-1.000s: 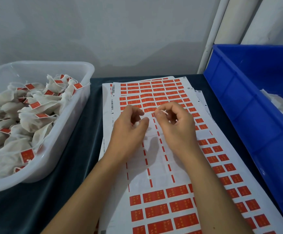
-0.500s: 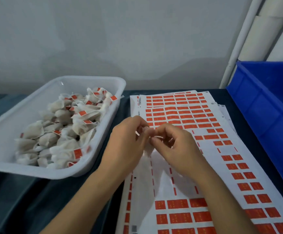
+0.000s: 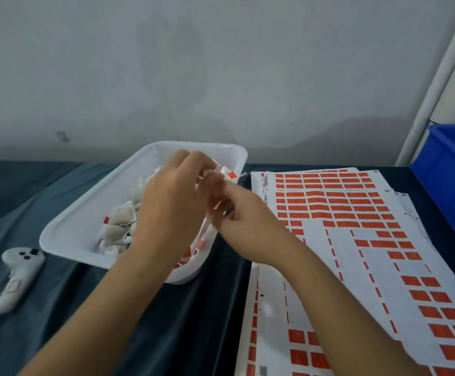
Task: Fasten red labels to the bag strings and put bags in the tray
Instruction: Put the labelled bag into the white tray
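Note:
My left hand (image 3: pixel 172 204) is over the white tray (image 3: pixel 85 213), its fingers curled round a small white bag (image 3: pixel 210 172) at the tray's far right corner. My right hand (image 3: pixel 242 226) is close beside it at the tray's right rim. Its curled fingertips are blurred, and what they hold is hidden. Several white bags with red labels (image 3: pixel 120 217) lie heaped in the tray. One labelled bag (image 3: pixel 230 174) leans on the far rim with its string ends sticking out. Sheets of red labels (image 3: pixel 356 213) lie to the right of the tray.
A white hand controller (image 3: pixel 17 272) lies on the dark cloth left of the tray. At the far right stands a blue bin (image 3: pixel 449 185), with a white pipe (image 3: pixel 438 77) behind it. A grey wall closes the back of the table.
Both hands have moved from above the label sheet leftward to the tray. The view has swung left and up, bringing the controller into view.

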The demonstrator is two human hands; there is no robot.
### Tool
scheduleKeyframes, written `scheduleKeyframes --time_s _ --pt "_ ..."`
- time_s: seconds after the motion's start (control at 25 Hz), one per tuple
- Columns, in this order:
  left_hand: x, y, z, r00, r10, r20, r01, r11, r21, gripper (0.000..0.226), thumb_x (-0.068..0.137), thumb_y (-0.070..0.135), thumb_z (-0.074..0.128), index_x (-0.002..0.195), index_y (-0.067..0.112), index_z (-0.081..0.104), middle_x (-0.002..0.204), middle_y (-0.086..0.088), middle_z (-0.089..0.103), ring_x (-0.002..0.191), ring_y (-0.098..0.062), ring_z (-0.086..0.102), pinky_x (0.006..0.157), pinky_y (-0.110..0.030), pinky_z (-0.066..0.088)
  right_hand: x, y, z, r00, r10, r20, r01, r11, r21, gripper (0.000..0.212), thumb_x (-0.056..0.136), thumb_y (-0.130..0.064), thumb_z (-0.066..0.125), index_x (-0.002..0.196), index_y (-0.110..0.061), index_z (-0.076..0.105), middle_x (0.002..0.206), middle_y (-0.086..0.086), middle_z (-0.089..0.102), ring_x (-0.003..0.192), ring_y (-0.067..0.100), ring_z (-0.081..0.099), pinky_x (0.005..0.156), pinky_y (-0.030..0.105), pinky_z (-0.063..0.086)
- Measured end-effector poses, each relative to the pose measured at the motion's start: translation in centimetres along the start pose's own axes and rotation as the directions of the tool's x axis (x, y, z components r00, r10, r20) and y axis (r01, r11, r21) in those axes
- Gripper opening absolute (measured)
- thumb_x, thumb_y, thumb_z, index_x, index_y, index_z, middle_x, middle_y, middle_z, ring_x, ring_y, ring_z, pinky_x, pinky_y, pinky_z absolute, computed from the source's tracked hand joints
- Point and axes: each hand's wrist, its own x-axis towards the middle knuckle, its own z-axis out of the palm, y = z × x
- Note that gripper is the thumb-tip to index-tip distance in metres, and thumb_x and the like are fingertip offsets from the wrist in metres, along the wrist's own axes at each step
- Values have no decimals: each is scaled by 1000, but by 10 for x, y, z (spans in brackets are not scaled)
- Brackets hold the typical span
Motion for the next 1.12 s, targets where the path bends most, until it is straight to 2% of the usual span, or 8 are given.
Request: scheduleKeyframes --time_s 0.16,0.28,0.44,0.56,0.72,0.88,0.96,1.12 --pt "-7 -21 -7 999 36 18 -39 974 222 15 99 29 62 102 17 70 94 0 71 82 -26 65 61 -35 44 14 -5 13 976 25 214 -34 999 36 21 91 -21 58 103 -37 67 94 -23 71 90 -5 67 77 21 56" --pt "-22 -25 -4 992 -36 122 14 984 178 32 98 41 45 106 21 68 91 4 73 81 -20 64 63 -35 44 9 -1 10 960 41 277 -45 999 8 19 88 -22 59 95 -39 66 85 -19 71 82 -2 69 72 25 59" --pt "-24 -17 7 994 44 100 -63 977 203 32 97 38 45 99 16 69 87 1 71 86 -26 61 75 -44 45 -4 1 -4 972 47 231 -43 999 -24 15 93 -25 64 100 -38 65 81 -22 70 81 0 69 74 29 62" --pt "-15 5 21 987 158 16 -158 963 220 25 97 29 49 92 13 68 85 -2 69 85 -29 58 77 -45 41 -16 0 -31 990 46 133 -43 999 -25 13 94 -19 63 99 -30 68 74 -11 68 69 8 65 68 25 58" --pt "-14 44 55 965 258 -35 -256 965 62 23 98 21 44 87 13 63 81 -2 64 78 -26 53 70 -46 42 -43 2 -73 990 134 32 -131 987 -91 19 95 -9 61 99 -27 67 77 -6 68 66 9 65 56 15 51" --pt "-31 85 105 969 193 152 -160 965 -208 23 103 28 40 93 21 60 88 7 67 75 -12 59 67 -38 53 -73 22 -109 948 311 -66 -316 899 -303 20 96 -8 61 108 -24 65 88 -2 69 75 15 68 62 19 54" --pt "-44 99 130 952 167 256 -95 958 -271 18 107 29 44 102 26 61 97 10 70 81 -8 64 71 -30 58 -88 35 -119 908 410 -87 -410 828 -383 17 97 -9 59 108 -23 63 88 -1 67 75 15 67 62 21 51" --pt "-74 113 174 890 119 439 57 929 -366 15 107 22 52 112 29 63 105 13 70 88 -6 65 80 -31 60 -111 62 -124 825 563 -51 -491 669 -558 18 98 -9 53 110 -20 59 90 1 63 76 17 63 61 24 47"
